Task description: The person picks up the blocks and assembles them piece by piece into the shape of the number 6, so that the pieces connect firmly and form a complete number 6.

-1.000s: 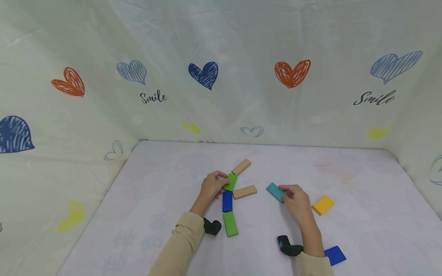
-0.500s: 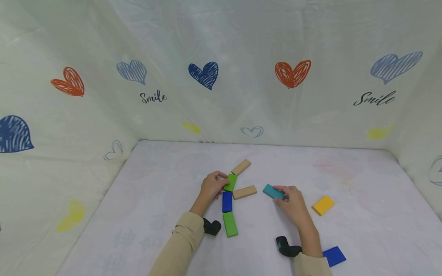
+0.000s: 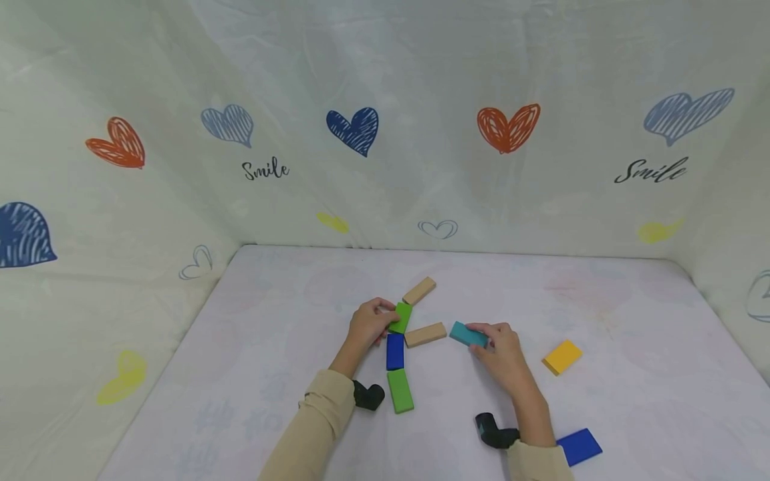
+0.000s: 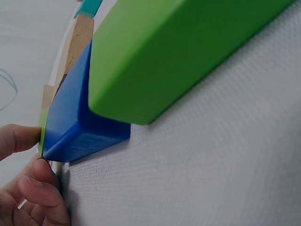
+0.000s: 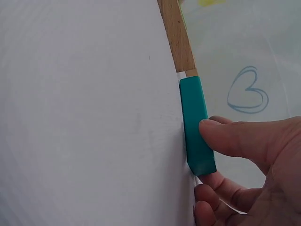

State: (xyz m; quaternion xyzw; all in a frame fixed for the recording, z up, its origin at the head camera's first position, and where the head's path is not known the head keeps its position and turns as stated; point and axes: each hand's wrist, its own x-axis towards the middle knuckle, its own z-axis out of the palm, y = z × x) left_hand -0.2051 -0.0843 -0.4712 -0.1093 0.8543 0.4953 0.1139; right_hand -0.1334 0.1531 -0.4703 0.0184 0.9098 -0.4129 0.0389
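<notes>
My left hand pinches the far green block between thumb and fingers. Below it, a dark blue block and a nearer green block continue the line toward me; in the left wrist view these two fill the foreground. One plain wooden block angles off to the right from where green and blue meet, and another wooden block leads away from the far green end. With thumb and fingers my right hand holds a teal block, its near end by the wooden block's right end with a small gap.
On the right side of the white-covered table lie a yellow block and, partly behind the right sleeve, a blue block. A hanging sheet printed with hearts encloses the back and sides.
My right hand has moved the teal block left, close to the wooden block's end, and turned it flatter. The left hand has stayed in place on the green block.
</notes>
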